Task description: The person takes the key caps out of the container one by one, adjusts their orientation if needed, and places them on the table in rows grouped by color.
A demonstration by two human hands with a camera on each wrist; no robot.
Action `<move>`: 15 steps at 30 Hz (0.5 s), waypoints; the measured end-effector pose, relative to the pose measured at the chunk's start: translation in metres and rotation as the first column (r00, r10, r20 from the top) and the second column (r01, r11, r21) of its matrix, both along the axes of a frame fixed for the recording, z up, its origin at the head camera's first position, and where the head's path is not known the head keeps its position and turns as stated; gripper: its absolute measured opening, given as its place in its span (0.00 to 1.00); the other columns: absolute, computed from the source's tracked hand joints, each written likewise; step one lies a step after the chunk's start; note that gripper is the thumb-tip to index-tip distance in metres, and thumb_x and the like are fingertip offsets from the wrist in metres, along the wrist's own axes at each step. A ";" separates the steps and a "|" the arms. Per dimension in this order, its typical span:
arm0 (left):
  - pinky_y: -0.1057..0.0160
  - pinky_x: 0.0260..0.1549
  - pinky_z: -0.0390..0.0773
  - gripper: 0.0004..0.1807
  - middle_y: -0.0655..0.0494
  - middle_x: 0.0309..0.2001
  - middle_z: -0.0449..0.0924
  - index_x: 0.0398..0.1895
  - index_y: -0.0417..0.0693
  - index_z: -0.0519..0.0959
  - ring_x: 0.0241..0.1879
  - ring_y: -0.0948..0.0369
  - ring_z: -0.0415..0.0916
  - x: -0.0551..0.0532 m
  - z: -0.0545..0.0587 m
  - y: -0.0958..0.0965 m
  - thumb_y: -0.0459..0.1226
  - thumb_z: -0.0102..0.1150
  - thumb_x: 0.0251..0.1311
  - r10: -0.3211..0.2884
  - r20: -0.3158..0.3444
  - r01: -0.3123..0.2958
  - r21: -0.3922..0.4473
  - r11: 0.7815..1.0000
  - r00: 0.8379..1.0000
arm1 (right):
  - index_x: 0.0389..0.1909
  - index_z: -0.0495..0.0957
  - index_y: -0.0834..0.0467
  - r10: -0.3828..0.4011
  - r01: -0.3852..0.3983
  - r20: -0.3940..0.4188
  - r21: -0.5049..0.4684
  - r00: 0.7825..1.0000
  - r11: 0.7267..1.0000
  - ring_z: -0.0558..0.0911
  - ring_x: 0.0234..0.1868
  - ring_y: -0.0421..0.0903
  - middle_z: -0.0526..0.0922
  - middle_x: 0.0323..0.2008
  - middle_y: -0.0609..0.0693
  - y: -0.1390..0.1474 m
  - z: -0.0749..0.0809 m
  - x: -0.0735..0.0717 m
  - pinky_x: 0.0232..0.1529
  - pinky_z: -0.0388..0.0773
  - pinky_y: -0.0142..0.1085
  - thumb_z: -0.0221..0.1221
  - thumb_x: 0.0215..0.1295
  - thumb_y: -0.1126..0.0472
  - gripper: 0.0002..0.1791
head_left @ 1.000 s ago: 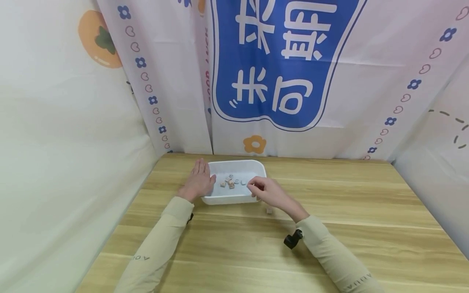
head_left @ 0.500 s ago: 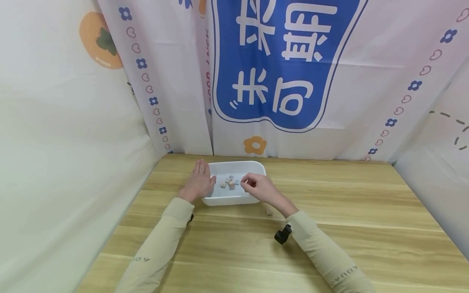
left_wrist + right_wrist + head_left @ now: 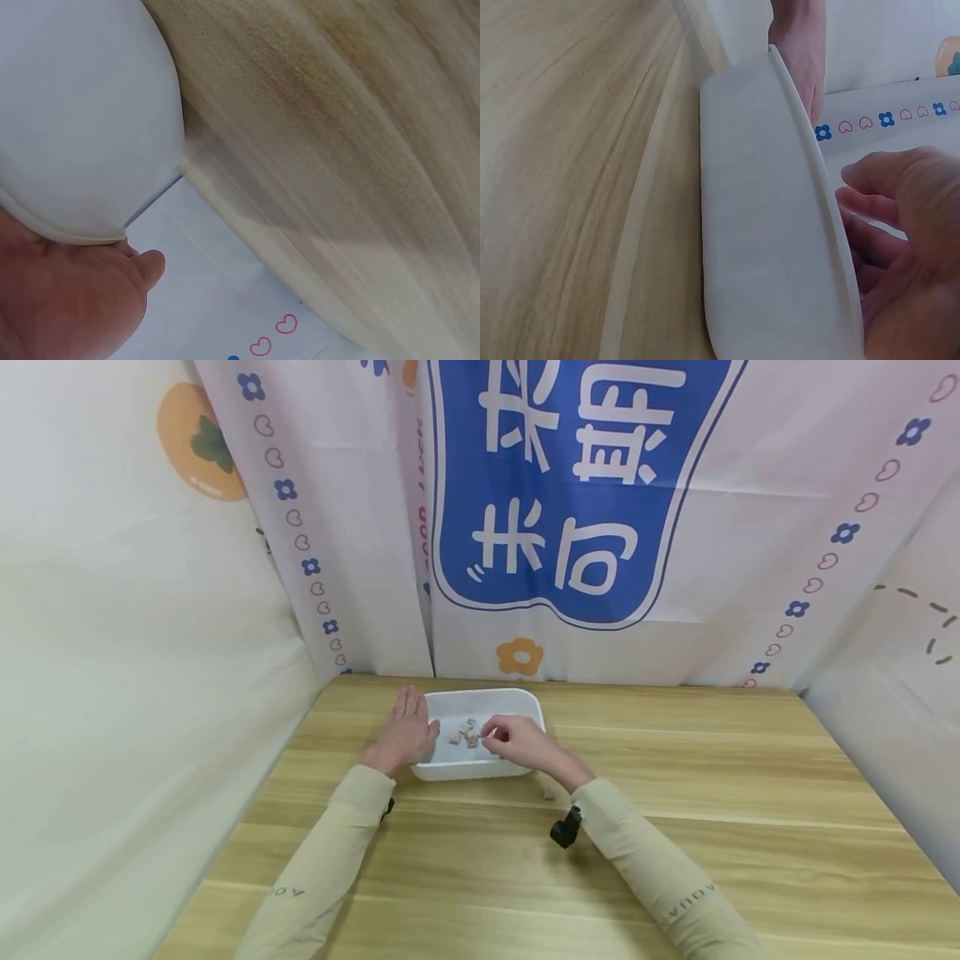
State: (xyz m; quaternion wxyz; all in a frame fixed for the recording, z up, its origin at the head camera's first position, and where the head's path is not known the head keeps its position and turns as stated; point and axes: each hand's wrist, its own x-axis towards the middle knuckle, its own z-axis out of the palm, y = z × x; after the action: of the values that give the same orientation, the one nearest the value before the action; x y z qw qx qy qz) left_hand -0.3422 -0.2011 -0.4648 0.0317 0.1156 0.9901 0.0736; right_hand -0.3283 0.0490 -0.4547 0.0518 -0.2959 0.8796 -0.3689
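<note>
You seem to be at picking small pieces (image 3: 472,741) from the white tray (image 3: 461,772).
Your left hand (image 3: 407,739) steadies it, straight-fingered; your right hand (image 3: 521,742) is narrow beside them, hold unclear. Next likely needs a light pinch.

Bright, diffuse light fills the head view; both wrist views look duller and softer, the left showing a broad, soft-edged shadow across the tabletop (image 3: 337,127).

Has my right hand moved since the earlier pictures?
Yes. The right hand has moved left, reaching farther in from the right end of the tray.
</note>
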 end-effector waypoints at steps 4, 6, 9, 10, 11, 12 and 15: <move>0.45 0.77 0.36 0.39 0.33 0.77 0.25 0.75 0.27 0.39 0.78 0.40 0.26 0.001 0.001 0.000 0.49 0.29 0.76 0.007 0.007 -0.007 0.005 1.000 1.000 | 0.46 0.82 0.59 0.029 -0.029 0.004 0.020 1.000 0.999 0.79 0.25 0.38 0.84 0.29 0.48 -0.007 -0.001 -0.005 0.26 0.78 0.30 0.57 0.69 0.57 0.12; 0.45 0.77 0.37 0.39 0.32 0.77 0.25 0.75 0.27 0.40 0.78 0.40 0.26 0.001 0.001 0.000 0.49 0.29 0.76 0.006 0.007 -0.006 0.008 1.000 1.000 | 0.46 0.82 0.58 0.045 -0.046 0.022 0.032 0.999 0.998 0.79 0.25 0.39 0.85 0.30 0.48 -0.010 -0.001 -0.007 0.27 0.78 0.30 0.56 0.69 0.58 0.11; 0.44 0.77 0.38 0.38 0.32 0.77 0.26 0.75 0.27 0.40 0.78 0.39 0.27 0.001 0.001 -0.001 0.49 0.29 0.76 0.005 0.004 -0.005 0.004 1.000 1.000 | 0.47 0.82 0.58 0.062 -0.065 0.061 0.056 0.996 0.996 0.79 0.26 0.38 0.85 0.31 0.48 -0.015 -0.002 -0.010 0.28 0.78 0.30 0.57 0.69 0.59 0.11; 0.44 0.77 0.39 0.38 0.32 0.77 0.26 0.75 0.27 0.41 0.78 0.39 0.27 0.001 0.001 -0.001 0.49 0.29 0.76 0.004 0.002 -0.004 0.004 1.000 1.000 | 0.47 0.82 0.58 0.067 -0.072 0.071 0.065 0.995 0.995 0.79 0.26 0.38 0.85 0.31 0.48 -0.016 -0.002 -0.012 0.28 0.78 0.29 0.57 0.69 0.59 0.11; 0.44 0.77 0.39 0.38 0.32 0.77 0.26 0.75 0.27 0.41 0.78 0.39 0.28 0.001 0.001 -0.001 0.49 0.29 0.76 0.002 -0.001 -0.002 0.005 1.000 1.000 | 0.48 0.82 0.58 0.068 -0.074 0.082 0.075 0.994 0.994 0.79 0.26 0.38 0.85 0.32 0.49 -0.018 -0.002 -0.013 0.29 0.78 0.29 0.57 0.69 0.59 0.12; 0.44 0.77 0.39 0.38 0.32 0.77 0.27 0.75 0.27 0.41 0.78 0.39 0.28 0.001 0.001 -0.001 0.49 0.29 0.76 0.002 -0.003 -0.001 0.006 1.000 1.000 | 0.48 0.82 0.58 0.066 -0.073 0.085 0.090 0.994 0.993 0.79 0.27 0.39 0.85 0.33 0.49 -0.020 -0.003 -0.015 0.29 0.78 0.29 0.57 0.70 0.59 0.12; 0.45 0.77 0.39 0.39 0.32 0.77 0.27 0.75 0.27 0.41 0.78 0.39 0.28 0.002 0.002 -0.001 0.49 0.30 0.76 0.000 -0.005 0.000 0.014 1.000 1.000 | 0.49 0.83 0.59 0.060 -0.071 0.088 0.130 0.994 0.989 0.80 0.29 0.40 0.86 0.37 0.50 -0.025 -0.003 -0.019 0.32 0.79 0.30 0.57 0.69 0.60 0.12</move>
State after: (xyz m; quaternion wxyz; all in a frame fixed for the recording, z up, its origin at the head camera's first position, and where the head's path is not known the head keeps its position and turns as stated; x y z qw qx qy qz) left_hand -0.3405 -0.2022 -0.4624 0.0282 0.1161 0.9896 0.0801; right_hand -0.3473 0.0240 -0.4582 0.1202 -0.3049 0.8890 -0.3197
